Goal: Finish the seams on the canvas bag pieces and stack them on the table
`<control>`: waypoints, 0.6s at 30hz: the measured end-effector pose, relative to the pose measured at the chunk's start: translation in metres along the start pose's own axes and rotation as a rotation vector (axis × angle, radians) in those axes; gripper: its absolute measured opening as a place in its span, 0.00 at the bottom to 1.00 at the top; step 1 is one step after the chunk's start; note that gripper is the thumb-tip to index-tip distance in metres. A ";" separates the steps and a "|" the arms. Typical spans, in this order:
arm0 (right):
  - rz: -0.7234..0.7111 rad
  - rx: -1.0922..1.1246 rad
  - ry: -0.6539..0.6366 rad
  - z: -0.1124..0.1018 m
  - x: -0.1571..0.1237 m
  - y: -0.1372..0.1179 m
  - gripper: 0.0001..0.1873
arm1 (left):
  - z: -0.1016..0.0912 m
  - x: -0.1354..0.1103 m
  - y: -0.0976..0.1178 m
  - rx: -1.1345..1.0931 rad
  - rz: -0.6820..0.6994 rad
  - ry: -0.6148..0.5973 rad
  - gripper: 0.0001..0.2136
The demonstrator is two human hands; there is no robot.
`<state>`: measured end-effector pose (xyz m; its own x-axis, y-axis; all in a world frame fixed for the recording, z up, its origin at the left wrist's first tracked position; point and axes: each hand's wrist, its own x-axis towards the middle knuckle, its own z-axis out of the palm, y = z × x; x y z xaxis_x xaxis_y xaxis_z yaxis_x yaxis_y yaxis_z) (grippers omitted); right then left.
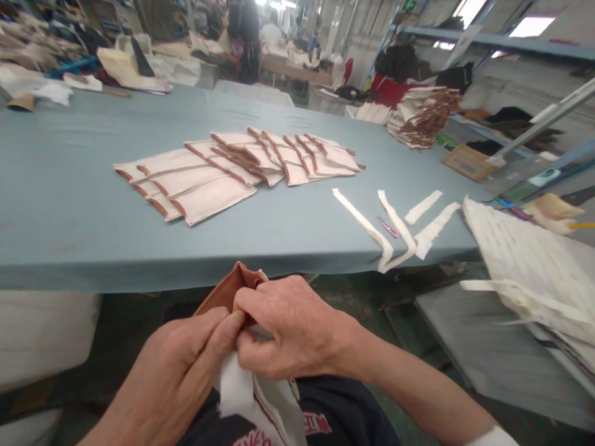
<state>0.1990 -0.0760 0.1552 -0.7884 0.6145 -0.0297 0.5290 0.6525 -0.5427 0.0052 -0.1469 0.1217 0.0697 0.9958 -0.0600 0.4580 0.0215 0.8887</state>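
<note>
Both the left hand (181, 365) and right hand (288, 328) grip a cloth pouch (227, 294), brown end pointing up-away.

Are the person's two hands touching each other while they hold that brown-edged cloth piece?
Touching. The head view shows the left hand thumb pressed against the right hand fingers, both pinching the cloth piece with no gap between them.

Pouch (231, 290) at lower centre: matt brown leather-like trim, cream woven cloth below. Table (69, 204): smooth matt blue-grey cloth cover. Pouches (209, 179) mid-frame: same cream cloth, brown edging. Strips (395, 226) centre right: plain white cloth.
</note>
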 end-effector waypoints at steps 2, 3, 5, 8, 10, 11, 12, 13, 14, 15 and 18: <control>0.029 0.045 0.020 0.001 -0.001 0.000 0.11 | 0.005 0.002 0.002 -0.049 0.020 -0.051 0.26; 0.029 0.101 0.031 0.001 -0.002 0.002 0.10 | 0.007 0.003 0.002 -0.089 0.020 -0.067 0.27; 0.018 0.246 0.031 0.001 -0.003 0.006 0.09 | 0.011 0.003 -0.003 -0.172 -0.013 -0.052 0.29; -0.002 0.465 -0.014 0.000 -0.003 0.017 0.06 | 0.017 -0.001 -0.017 -0.276 -0.084 0.010 0.32; -0.035 0.569 -0.032 0.000 -0.003 0.023 0.06 | 0.020 -0.007 -0.028 -0.321 -0.121 0.021 0.33; -0.051 0.606 -0.043 0.000 -0.003 0.026 0.06 | 0.020 -0.010 -0.033 -0.331 -0.140 0.020 0.34; -0.059 0.633 -0.057 0.000 -0.004 0.028 0.05 | 0.020 -0.013 -0.037 -0.338 -0.163 0.020 0.34; -0.060 0.655 -0.072 -0.001 -0.004 0.029 0.04 | 0.020 -0.015 -0.040 -0.345 -0.187 0.024 0.34; -0.056 0.672 -0.087 -0.001 -0.004 0.030 0.03 | 0.019 -0.017 -0.043 -0.354 -0.215 0.030 0.34; -0.049 0.689 -0.094 0.000 -0.005 0.031 0.02 | 0.018 -0.018 -0.046 -0.371 -0.247 0.033 0.33; -0.044 0.720 -0.081 0.001 -0.006 0.034 0.01 | 0.013 -0.017 -0.048 -0.463 -0.332 -0.072 0.31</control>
<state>0.2210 -0.0579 0.1365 -0.8396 0.5416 -0.0423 0.1804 0.2044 -0.9621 -0.0058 -0.1661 0.0743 0.0562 0.9207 -0.3862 0.0309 0.3850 0.9224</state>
